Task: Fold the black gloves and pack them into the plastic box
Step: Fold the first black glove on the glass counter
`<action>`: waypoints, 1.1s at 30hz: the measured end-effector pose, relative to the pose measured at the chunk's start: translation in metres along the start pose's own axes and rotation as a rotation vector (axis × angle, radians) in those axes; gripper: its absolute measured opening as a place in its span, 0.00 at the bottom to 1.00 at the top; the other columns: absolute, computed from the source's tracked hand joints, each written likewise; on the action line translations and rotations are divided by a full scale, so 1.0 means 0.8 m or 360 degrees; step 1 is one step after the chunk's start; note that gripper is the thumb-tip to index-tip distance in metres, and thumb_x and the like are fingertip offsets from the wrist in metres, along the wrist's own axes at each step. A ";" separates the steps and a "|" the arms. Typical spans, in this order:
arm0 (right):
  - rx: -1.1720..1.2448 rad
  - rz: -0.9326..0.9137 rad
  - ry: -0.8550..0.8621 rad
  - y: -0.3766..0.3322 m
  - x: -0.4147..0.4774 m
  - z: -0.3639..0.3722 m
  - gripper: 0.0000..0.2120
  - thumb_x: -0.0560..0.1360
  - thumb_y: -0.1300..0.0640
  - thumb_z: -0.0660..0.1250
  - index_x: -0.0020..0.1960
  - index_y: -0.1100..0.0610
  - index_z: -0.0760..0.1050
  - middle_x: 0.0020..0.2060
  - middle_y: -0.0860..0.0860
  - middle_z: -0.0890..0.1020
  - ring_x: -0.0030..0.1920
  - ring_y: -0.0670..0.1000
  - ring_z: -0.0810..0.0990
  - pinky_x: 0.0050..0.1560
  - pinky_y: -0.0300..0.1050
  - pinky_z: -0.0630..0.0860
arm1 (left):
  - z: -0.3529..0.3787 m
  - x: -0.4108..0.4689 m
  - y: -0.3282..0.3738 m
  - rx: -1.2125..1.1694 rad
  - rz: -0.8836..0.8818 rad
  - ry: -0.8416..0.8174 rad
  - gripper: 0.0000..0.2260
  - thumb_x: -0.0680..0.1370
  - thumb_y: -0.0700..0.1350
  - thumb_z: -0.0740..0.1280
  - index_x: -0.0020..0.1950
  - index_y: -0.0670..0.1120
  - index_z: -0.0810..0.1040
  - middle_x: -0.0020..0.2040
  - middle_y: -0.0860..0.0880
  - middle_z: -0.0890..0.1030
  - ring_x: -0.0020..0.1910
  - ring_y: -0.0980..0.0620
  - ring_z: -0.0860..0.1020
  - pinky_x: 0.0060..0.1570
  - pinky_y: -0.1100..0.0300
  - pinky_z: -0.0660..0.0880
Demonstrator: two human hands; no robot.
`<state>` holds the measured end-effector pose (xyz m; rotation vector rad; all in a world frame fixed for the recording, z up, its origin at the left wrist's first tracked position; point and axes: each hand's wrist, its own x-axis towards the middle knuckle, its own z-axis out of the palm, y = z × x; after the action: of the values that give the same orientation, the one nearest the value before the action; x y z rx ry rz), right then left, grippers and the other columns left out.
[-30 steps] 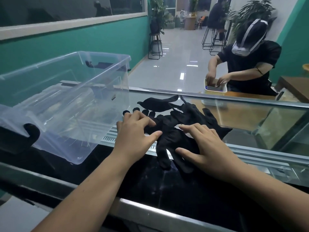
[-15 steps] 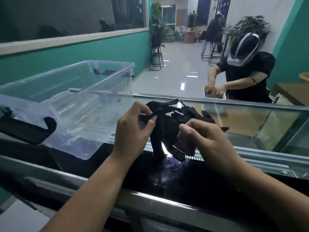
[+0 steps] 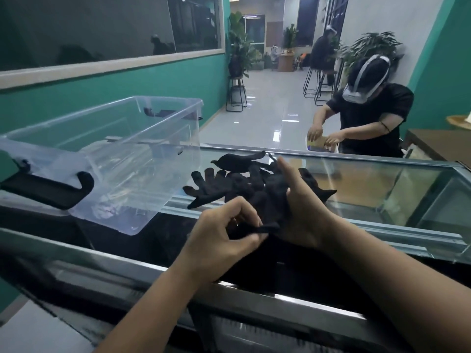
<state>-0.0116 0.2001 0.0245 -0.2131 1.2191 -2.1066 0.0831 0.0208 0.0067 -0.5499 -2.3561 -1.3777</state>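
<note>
A heap of black gloves (image 3: 237, 179) lies on the glass counter top (image 3: 369, 184), right of the clear plastic box (image 3: 142, 149). My left hand (image 3: 219, 235) pinches the cuff end of one black glove (image 3: 270, 205) near the counter's front. My right hand (image 3: 303, 210) grips the same glove from the right, thumb raised over it. That glove is lifted a little above the pile and bunched between both hands. The box is tilted, its open top facing up and left, with black latch handles (image 3: 51, 189).
A metal rail (image 3: 254, 304) runs along the counter's near edge. Beyond the counter a person in a headset (image 3: 367, 115) works at another table. Stools and potted plants stand further back on the tiled floor.
Both hands went from pressing flat on the pile to picking a glove up; my left hand has since slid down toward me to the glove's cuff. The view tilted upward.
</note>
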 end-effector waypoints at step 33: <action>-0.2848 -0.0435 0.0933 -0.067 -0.035 -0.092 0.07 0.73 0.55 0.76 0.47 0.53 0.78 0.46 0.52 0.82 0.48 0.58 0.80 0.49 0.54 0.80 | 0.010 0.006 -0.014 0.0360 -0.0208 -0.0248 0.04 0.80 0.55 0.76 0.50 0.57 0.89 0.51 0.60 0.85 0.59 0.58 0.82 0.62 0.57 0.77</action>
<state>-0.0495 0.2875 0.0334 -0.5323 3.2014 -0.5678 0.0729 0.0233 -0.0029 -0.4602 -2.6715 -1.1343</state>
